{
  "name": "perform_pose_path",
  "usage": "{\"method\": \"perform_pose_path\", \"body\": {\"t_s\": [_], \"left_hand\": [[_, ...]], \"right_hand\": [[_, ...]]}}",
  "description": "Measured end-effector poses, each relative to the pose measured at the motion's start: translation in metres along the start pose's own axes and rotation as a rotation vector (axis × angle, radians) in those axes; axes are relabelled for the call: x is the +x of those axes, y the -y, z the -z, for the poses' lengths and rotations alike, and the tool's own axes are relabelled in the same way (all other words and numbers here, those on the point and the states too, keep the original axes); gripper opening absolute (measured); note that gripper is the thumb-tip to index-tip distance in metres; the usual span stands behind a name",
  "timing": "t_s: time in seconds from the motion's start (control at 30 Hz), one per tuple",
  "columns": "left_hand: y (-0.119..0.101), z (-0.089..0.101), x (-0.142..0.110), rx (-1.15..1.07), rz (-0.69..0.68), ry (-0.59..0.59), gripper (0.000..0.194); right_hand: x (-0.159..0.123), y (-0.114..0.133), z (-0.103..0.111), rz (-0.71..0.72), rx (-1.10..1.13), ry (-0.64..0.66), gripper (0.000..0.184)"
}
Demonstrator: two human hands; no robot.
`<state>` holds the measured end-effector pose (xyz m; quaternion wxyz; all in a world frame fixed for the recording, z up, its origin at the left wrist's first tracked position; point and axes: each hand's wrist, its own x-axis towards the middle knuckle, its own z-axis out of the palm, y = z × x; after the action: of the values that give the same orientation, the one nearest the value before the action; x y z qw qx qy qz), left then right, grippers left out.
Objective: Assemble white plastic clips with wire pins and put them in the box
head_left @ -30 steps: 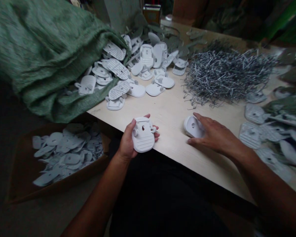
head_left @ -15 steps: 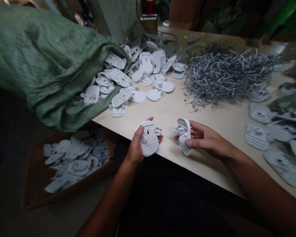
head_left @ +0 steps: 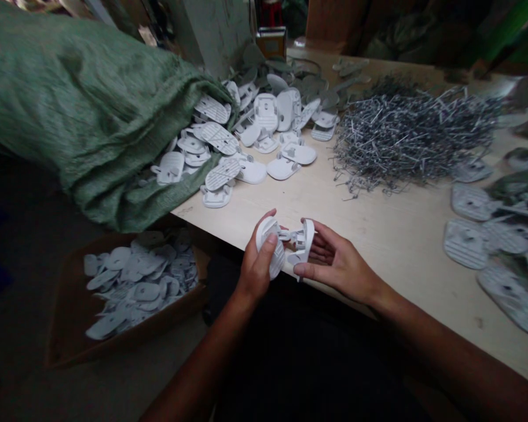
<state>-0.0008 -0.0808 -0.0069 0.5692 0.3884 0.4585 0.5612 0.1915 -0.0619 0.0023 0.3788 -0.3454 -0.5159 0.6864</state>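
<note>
My left hand (head_left: 256,264) grips a white ribbed plastic plate (head_left: 277,258), rounded in outline, with its thumb pressed on the near face. Opposite it, my right hand (head_left: 341,258) holds a second white plastic piece (head_left: 307,240) by its edge, between thumb and fingers. The inner sides of the two pieces face each other, and their small hinge-like lugs meet or nearly meet in the gap; whether they are joined I cannot tell. Both hands are over the front edge of the wooden table (head_left: 378,246).
A green woven sack (head_left: 127,117) spills white plastic pieces (head_left: 264,117) onto the table's left. Thin metal springs or pins (head_left: 413,135) form a heap at the back right. More ribbed pieces (head_left: 466,243) lie far right. Below left stands a cardboard box (head_left: 70,346) of similar parts.
My right hand has moved left, bringing its piece up against the left one. My left hand has turned its plate so the face points more toward the right.
</note>
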Motion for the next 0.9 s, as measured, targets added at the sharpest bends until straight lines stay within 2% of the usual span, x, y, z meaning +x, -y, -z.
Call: {"method": "perform_pose_path", "body": {"t_s": [0.13,0.27,0.37,0.63,0.9], "left_hand": [[0.001,-0.007,-0.002,-0.092,0.009,0.019,0.064],[-0.006,-0.016,0.004,-0.324,0.113,-0.017,0.063],[-0.013,-0.021,0.008,-0.384,0.103,-0.046,0.053],[-0.012,-0.027,-0.002,-0.281,-0.030,-0.070,0.044],[-0.017,-0.030,-0.013,-0.176,-0.049,-0.102,0.039]], "right_hand": [[-0.007,-0.012,-0.008,0.155,-0.201,-0.049,0.097],[-0.012,-0.013,-0.010,0.196,-0.400,-0.087,0.103],[-0.014,-0.005,-0.012,0.212,-0.489,-0.083,0.105],[-0.019,0.006,-0.014,0.267,-0.611,-0.069,0.107],[-0.021,0.007,-0.016,0.336,-0.705,-0.043,0.105]]}}
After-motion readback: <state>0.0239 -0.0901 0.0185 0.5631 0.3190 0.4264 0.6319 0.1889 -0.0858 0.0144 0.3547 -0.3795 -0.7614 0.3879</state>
